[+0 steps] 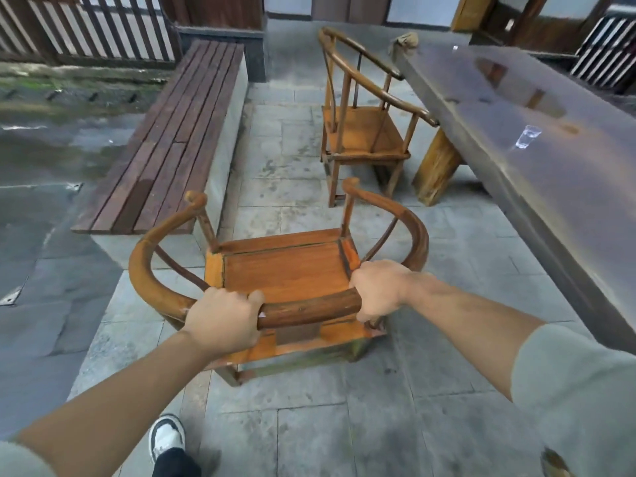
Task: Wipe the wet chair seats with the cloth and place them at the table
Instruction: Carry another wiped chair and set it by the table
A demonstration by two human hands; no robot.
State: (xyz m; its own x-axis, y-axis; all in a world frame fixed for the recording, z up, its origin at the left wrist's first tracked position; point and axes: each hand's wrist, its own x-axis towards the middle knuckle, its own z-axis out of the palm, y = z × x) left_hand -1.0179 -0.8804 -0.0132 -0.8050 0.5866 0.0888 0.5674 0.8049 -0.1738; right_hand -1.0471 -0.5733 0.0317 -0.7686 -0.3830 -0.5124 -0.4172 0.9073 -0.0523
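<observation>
While one chair [364, 132] already sits at the table's [537, 160] long edge, both hands [222, 321] [377, 290] grip the second chair's [285, 270] back rail, not yet placed.

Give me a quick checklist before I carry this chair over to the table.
1. Left hand grips the near chair's back rail: ok.
2. Right hand grips the same rail: ok.
3. Seat wiped dry: cannot tell.
4. Stone floor between chair and table free of obstacles: ok.
5. Space at the table beside the far chair: ok.
6. Cloth out of the way, on the table's far corner: ok.
</observation>
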